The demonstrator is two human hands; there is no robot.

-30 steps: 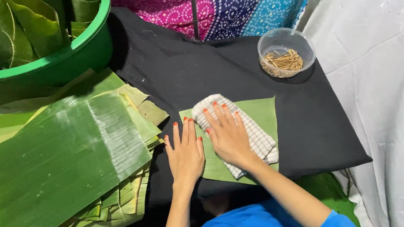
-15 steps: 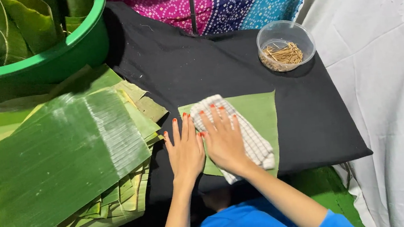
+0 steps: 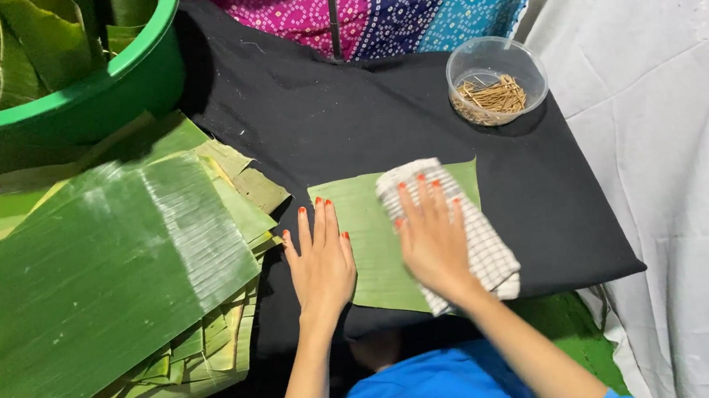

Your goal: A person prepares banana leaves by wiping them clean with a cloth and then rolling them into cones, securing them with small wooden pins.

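On the black cloth [image 3: 338, 122], flat open-fingered hands, left [image 3: 322, 264], right [image 3: 432, 239], press a checked towel [image 3: 472, 230] lying lengthwise near-to-far across a leaf [image 3: 372, 241].

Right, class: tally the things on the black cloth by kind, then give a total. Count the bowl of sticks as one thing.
Leaf piece: 1, flat under the left hand
Checked cloth: 1, under the right hand
Clear bowl of thin sticks: 1
Total on the black cloth: 3
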